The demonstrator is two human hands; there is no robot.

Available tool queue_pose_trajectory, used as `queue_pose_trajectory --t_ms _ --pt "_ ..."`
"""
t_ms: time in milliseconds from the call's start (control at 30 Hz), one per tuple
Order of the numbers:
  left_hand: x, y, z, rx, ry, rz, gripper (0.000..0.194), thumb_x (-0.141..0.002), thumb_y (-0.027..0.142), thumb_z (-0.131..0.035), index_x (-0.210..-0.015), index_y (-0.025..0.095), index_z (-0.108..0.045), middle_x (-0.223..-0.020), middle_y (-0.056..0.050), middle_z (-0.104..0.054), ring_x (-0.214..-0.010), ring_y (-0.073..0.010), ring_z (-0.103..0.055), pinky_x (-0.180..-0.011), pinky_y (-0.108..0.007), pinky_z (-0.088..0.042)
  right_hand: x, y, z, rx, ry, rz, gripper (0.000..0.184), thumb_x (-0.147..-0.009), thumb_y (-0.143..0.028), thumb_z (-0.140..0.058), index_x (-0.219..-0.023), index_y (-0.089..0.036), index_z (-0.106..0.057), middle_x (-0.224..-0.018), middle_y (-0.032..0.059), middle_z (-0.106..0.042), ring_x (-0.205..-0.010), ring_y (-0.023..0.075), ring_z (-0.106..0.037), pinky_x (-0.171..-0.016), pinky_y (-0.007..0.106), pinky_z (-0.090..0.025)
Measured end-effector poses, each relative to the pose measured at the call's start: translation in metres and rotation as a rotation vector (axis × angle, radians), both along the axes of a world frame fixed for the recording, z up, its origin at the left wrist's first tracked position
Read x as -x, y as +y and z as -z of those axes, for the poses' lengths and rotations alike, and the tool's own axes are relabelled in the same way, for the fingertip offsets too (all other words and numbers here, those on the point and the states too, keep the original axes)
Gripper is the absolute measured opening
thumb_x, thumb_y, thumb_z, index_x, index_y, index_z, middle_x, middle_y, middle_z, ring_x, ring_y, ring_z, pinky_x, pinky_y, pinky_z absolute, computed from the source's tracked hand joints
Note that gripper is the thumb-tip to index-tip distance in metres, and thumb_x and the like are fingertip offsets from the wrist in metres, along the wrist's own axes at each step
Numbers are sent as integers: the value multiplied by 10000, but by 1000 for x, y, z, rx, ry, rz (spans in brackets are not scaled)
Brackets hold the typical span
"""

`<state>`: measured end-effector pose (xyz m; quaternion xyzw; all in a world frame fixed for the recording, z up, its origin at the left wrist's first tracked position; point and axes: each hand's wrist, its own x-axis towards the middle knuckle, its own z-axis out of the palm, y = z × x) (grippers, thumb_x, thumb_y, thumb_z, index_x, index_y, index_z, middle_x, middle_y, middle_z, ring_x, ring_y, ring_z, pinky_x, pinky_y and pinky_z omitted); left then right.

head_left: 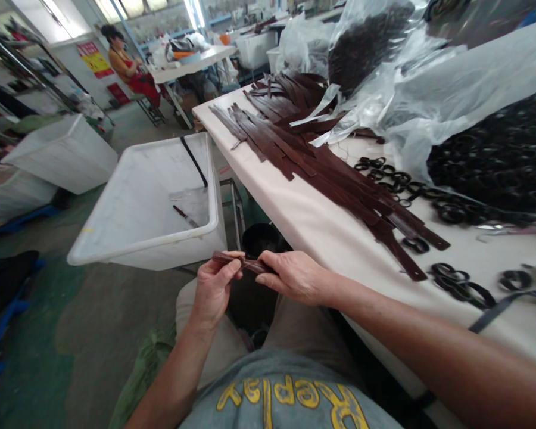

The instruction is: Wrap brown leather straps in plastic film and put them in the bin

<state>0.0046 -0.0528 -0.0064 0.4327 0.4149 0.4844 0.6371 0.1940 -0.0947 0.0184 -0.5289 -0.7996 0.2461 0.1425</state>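
Above my lap, a dark brown leather strap is stretched between both hands. My left hand pinches one end between thumb and fingers. The other part lies in the closed fingers of my right hand. How far the strap runs on inside my hands is hidden. To the right, a long pile of similar brown straps covers much of the table's near side. Some of their ends have small holes. Black loops lie close to the strap ends.
A white plastic bin stands left of the white table, with a dark strip inside. Clear bags of black loops sit on the table's right. Scissors lie near them. A person sits at a far table.
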Motion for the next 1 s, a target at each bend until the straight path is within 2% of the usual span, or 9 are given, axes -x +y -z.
queue_pose_trajectory --t_ms 100,200,300,433,500,633,867,933,1000 --pt "7 5 -2 -5 -11 -42 164 -615 236 -828 -758 173 -778 -735 -19 -711 -522 -55 -529 -524 -162 -459 2 0 -2 15 -79 -3 282 -987 -448 -458 -964 -180 -543 -797 49 -696 -674 193 -648 -535 275 -253" --pt "7 4 0 3 3 -18 189 -614 267 -833 -770 175 -780 -752 -21 -710 -523 -57 -526 -514 -163 -453 3 0 -3 42 -125 -2 285 -997 -423 -443 -924 -178 -570 -783 55 -707 -669 185 -648 -527 281 -226" --pt "-1 -5 4 0 94 138 218 -637 276 -831 -826 175 -785 -748 -26 -696 -587 -98 -568 -558 -194 -479 4 -3 -1 23 -88 -5 268 -1001 -377 -434 -931 -176 -597 -803 60 -723 -663 176 -651 -528 284 -225" --pt "-9 -10 13 -34 143 290 173 -710 317 -784 -864 239 -793 -802 -48 -694 -743 -214 -633 -690 -325 -532 2 -5 6 -8 -7 14 228 -991 -302 -422 -899 -188 -596 -777 36 -724 -627 161 -649 -525 272 -251" --pt "-8 -3 18 -69 130 271 145 -720 352 -771 -839 274 -795 -794 -46 -685 -757 -236 -632 -699 -359 -527 -1 -1 10 5 27 25 225 -987 -316 -427 -864 -190 -565 -779 26 -710 -635 156 -642 -528 260 -278" --pt "-1 2 15 -99 145 179 185 -718 353 -771 -853 228 -789 -736 -32 -649 -663 -176 -583 -644 -304 -483 -2 1 13 30 28 33 207 -971 -336 -448 -835 -198 -519 -752 22 -674 -659 176 -636 -560 259 -322" --pt "-10 -18 10 -28 30 280 192 -719 322 -777 -860 193 -786 -783 -47 -692 -756 -173 -607 -739 -280 -473 0 -3 23 164 210 0 215 -980 -336 -398 -890 -192 -530 -831 44 -667 -738 190 -631 -637 272 -406" --pt "-4 -10 11 -2 -50 224 194 -729 314 -772 -874 185 -783 -772 -47 -701 -705 -146 -596 -703 -259 -469 -7 2 20 208 291 -45 239 -967 -406 -437 -924 -191 -534 -851 32 -644 -747 179 -601 -658 269 -419" --pt "6 2 12 25 -147 85 202 -700 312 -798 -855 184 -780 -722 -30 -690 -617 -105 -556 -614 -218 -444 -15 7 17 281 358 -84 292 -939 -469 -486 -912 -185 -547 -833 22 -622 -741 172 -575 -655 262 -421"
